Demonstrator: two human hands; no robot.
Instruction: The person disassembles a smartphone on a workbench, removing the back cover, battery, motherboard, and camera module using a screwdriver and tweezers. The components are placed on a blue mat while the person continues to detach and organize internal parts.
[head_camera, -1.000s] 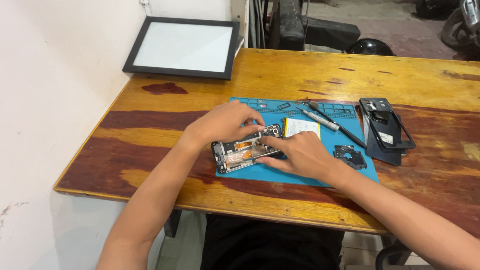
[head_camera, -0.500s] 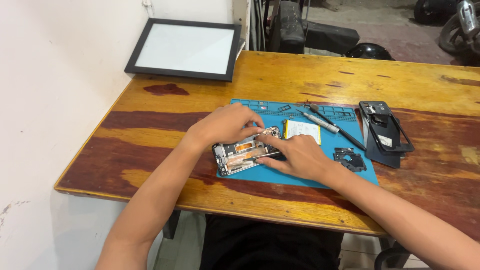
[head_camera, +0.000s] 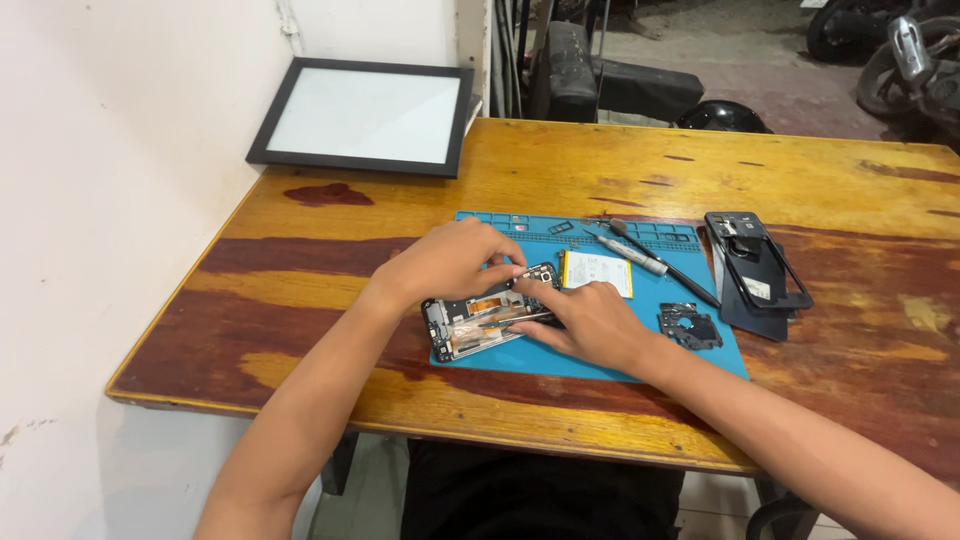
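1. The left hand (head_camera: 448, 262) lies curled over the upper edge of an opened smartphone chassis with exposed circuit boards and metal frame (head_camera: 487, 318), its fingertips pressing down on the phone's top end near the camera corner; it steadies the phone rather than lifting it.
2. The right hand (head_camera: 590, 322) rests on the lower right side of the same phone, fingers closed around a thin metal tool (head_camera: 510, 320) (tweezers, by the look of it) whose tip lies across the phone's open interior.
3. The phone lies flat and at a slant on the left part of a blue rectangular silicone repair mat (head_camera: 640, 300), its lower left corner reaching the mat's edge.
4. Just beyond the right hand, on the mat, lies a flat white rectangular battery pack (head_camera: 598, 271).
5. Past the battery lie a slim grey-handled screwdriver (head_camera: 632, 254) and a black-handled tool (head_camera: 680, 278), both slanted.
6. A small black plastic inner cover (head_camera: 689, 325) sits on the mat to the right of the right hand, apart from it.
7. At the mat's right edge lies a black phone back cover with a dark frame stacked on it (head_camera: 755, 268).
8. All of this rests on a worn wooden table with yellow and reddish-brown streaks (head_camera: 560, 170).
9. A black-framed white panel (head_camera: 365, 116) lies at the table's far left corner, beside the white wall (head_camera: 110, 160).
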